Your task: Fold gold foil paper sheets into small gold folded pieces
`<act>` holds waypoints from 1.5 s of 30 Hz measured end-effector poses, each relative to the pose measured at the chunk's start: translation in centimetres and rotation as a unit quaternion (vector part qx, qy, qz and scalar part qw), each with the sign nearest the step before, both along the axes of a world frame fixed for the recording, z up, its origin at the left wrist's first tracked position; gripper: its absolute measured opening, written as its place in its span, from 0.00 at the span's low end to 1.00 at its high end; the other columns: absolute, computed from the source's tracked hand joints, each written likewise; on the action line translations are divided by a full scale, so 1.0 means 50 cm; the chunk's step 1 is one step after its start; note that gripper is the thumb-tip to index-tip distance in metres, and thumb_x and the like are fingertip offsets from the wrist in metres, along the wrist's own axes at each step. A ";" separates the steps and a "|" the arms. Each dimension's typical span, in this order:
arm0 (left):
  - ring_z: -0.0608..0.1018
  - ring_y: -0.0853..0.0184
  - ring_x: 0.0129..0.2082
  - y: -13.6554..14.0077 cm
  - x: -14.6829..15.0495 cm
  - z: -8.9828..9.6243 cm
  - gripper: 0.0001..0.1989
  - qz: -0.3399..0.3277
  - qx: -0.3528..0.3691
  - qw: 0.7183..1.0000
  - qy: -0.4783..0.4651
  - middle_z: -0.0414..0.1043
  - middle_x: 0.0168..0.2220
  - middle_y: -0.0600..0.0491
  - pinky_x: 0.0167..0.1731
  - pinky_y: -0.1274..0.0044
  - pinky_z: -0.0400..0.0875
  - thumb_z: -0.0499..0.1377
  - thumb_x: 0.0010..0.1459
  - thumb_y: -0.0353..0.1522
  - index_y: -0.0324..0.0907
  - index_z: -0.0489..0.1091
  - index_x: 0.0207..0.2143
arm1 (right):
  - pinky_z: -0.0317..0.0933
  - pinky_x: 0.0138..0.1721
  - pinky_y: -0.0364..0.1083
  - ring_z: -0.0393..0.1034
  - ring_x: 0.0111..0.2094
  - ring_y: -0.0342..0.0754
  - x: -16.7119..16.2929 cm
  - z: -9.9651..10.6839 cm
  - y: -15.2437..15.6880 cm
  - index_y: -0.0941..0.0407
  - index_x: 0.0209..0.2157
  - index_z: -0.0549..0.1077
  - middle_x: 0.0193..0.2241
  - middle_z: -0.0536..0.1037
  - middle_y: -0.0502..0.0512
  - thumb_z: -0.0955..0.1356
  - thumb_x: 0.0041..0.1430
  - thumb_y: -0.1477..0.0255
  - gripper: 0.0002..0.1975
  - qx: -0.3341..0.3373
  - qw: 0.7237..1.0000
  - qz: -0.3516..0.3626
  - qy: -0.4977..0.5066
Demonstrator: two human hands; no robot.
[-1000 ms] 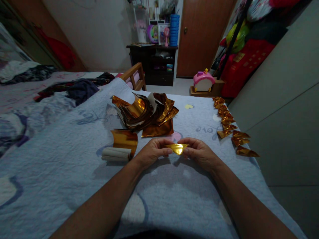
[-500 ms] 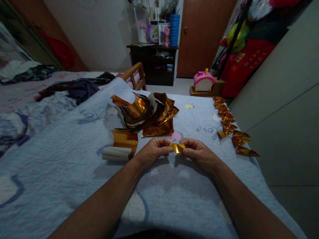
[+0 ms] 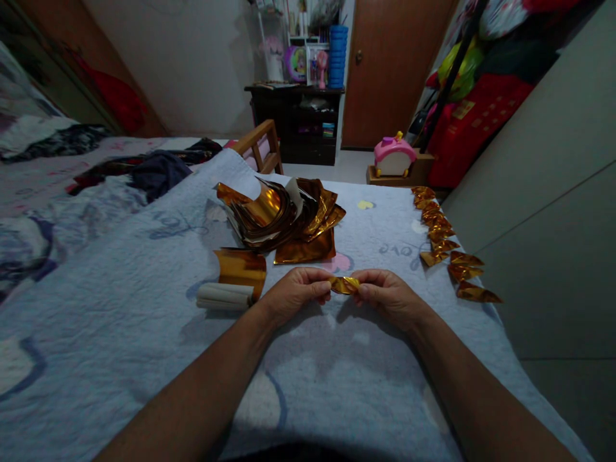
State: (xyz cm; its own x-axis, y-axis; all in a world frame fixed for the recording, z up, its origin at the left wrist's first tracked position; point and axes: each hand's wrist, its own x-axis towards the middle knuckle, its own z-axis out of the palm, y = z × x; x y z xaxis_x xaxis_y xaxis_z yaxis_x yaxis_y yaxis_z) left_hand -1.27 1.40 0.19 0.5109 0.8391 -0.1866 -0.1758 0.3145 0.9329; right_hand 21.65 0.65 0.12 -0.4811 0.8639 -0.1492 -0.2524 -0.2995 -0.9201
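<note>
A small folded piece of shiny gold foil paper (image 3: pixel 344 285) is stretched between my two hands, just above the bed. My left hand (image 3: pixel 303 289) pinches its left end between thumb and fingers. On the opposite end, my right hand (image 3: pixel 382 292) has the same kind of pinch. Beyond the hands lies a fanned, curved stack of gold foil sheets (image 3: pixel 269 208), with a flat sheet (image 3: pixel 308 249) poking out at its front. Left of my left hand, a curled gold sheet (image 3: pixel 243 268) rests against a pale paper roll (image 3: pixel 224 297).
Several folded gold foil pieces (image 3: pixel 437 228) form a line along the bed's right edge. The pale blue bedspread (image 3: pixel 346 385) covers the surface under my arms. Rumpled clothes (image 3: pixel 158 174) lie at the far left. A wooden chair (image 3: pixel 269 147) stands past the bed's far edge.
The folded foil piece has turned slightly between my fingers and looks narrower and flatter. Both hands stay in nearly the same place, still pinching its ends.
</note>
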 end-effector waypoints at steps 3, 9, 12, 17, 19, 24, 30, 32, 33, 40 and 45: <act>0.70 0.73 0.25 -0.001 0.001 0.000 0.19 0.004 -0.007 1.000 0.000 0.74 0.26 0.53 0.29 0.79 0.61 0.73 0.46 0.41 0.37 0.81 0.35 | 0.60 0.30 0.42 0.67 0.27 0.41 0.000 -0.004 0.000 0.56 0.32 0.82 0.28 0.78 0.50 0.80 0.46 0.61 0.15 -0.002 1.000 -0.003 0.016; 0.69 0.73 0.25 -0.003 0.001 0.001 0.17 0.008 -0.001 1.000 0.001 0.74 0.26 0.53 0.28 0.79 0.60 0.73 0.46 0.41 0.37 0.82 0.34 | 0.61 0.30 0.41 0.68 0.27 0.41 -0.002 -0.009 -0.002 0.56 0.31 0.80 0.28 0.78 0.49 0.80 0.47 0.64 0.13 -0.004 0.999 -0.003 0.034; 0.69 0.73 0.25 -0.003 0.000 0.000 0.17 0.009 0.006 1.000 0.007 0.75 0.27 0.52 0.28 0.80 0.60 0.73 0.46 0.40 0.38 0.82 0.34 | 0.61 0.29 0.41 0.68 0.27 0.40 -0.002 -0.009 -0.003 0.56 0.31 0.80 0.28 0.79 0.50 0.80 0.48 0.64 0.13 -0.003 0.999 -0.004 0.038; 0.70 0.72 0.28 -0.002 -0.001 -0.004 0.18 0.008 -0.007 1.000 -0.002 0.77 0.31 0.50 0.30 0.79 0.62 0.74 0.45 0.41 0.38 0.82 0.35 | 0.61 0.29 0.42 0.69 0.27 0.41 0.001 -0.004 -0.002 0.56 0.31 0.81 0.27 0.79 0.50 0.80 0.47 0.64 0.13 0.001 0.999 0.006 0.035; 0.70 0.72 0.28 -0.002 -0.001 -0.006 0.18 0.008 -0.011 1.000 -0.006 0.77 0.30 0.50 0.30 0.79 0.61 0.74 0.44 0.41 0.38 0.82 0.35 | 0.62 0.30 0.42 0.69 0.27 0.42 0.002 -0.003 -0.001 0.56 0.31 0.82 0.27 0.79 0.51 0.80 0.47 0.63 0.13 0.002 0.999 0.007 0.036; 0.69 0.72 0.26 -0.003 -0.002 -0.007 0.19 0.010 -0.016 1.000 0.000 0.76 0.28 0.50 0.29 0.79 0.60 0.74 0.43 0.41 0.38 0.83 0.35 | 0.61 0.30 0.42 0.70 0.26 0.42 0.002 -0.003 -0.002 0.57 0.30 0.81 0.26 0.79 0.50 0.80 0.47 0.63 0.13 0.003 0.999 0.009 0.032; 0.69 0.72 0.26 -0.005 0.000 0.001 0.19 0.002 -0.004 1.000 0.016 0.76 0.28 0.50 0.29 0.79 0.59 0.74 0.43 0.42 0.38 0.83 0.35 | 0.60 0.29 0.41 0.69 0.26 0.41 0.001 0.001 -0.005 0.56 0.30 0.80 0.26 0.78 0.50 0.80 0.47 0.62 0.14 0.001 0.999 0.010 0.031; 0.69 0.72 0.26 -0.006 0.001 0.004 0.19 0.002 -0.005 1.000 0.020 0.76 0.28 0.51 0.28 0.79 0.59 0.74 0.43 0.42 0.38 0.83 0.34 | 0.60 0.29 0.40 0.69 0.25 0.40 0.001 0.002 -0.006 0.56 0.30 0.80 0.26 0.78 0.49 0.80 0.48 0.63 0.13 0.002 0.999 0.010 0.030; 0.69 0.72 0.26 -0.006 0.001 0.005 0.18 0.003 -0.005 1.000 0.021 0.76 0.28 0.51 0.28 0.79 0.59 0.74 0.43 0.41 0.38 0.83 0.34 | 0.59 0.29 0.40 0.69 0.25 0.40 0.002 0.001 -0.005 0.56 0.30 0.79 0.26 0.79 0.49 0.80 0.48 0.63 0.13 0.003 1.000 0.010 0.028; 0.69 0.72 0.26 -0.007 0.001 0.005 0.18 0.000 -0.005 1.000 0.010 0.77 0.28 0.51 0.28 0.79 0.60 0.75 0.43 0.41 0.39 0.83 0.34 | 0.60 0.28 0.40 0.69 0.25 0.40 0.002 -0.001 -0.003 0.57 0.30 0.78 0.27 0.79 0.50 0.79 0.48 0.63 0.14 0.015 1.000 0.007 0.022; 0.69 0.72 0.25 -0.008 0.003 0.005 0.18 0.003 -0.008 1.000 -0.002 0.77 0.28 0.51 0.28 0.79 0.60 0.75 0.42 0.41 0.39 0.83 0.34 | 0.60 0.28 0.41 0.68 0.25 0.41 0.001 0.002 -0.004 0.56 0.31 0.78 0.28 0.79 0.51 0.79 0.50 0.63 0.13 0.012 0.999 0.009 0.028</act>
State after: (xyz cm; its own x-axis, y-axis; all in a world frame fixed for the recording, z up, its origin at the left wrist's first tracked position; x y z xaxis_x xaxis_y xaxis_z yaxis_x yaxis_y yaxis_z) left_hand -1.12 1.02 0.46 0.5066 0.8392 -0.1976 -0.1817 0.3280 0.9270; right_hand 21.68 0.44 0.21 -0.5037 0.8580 -0.1006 -0.2991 -0.2825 -0.9114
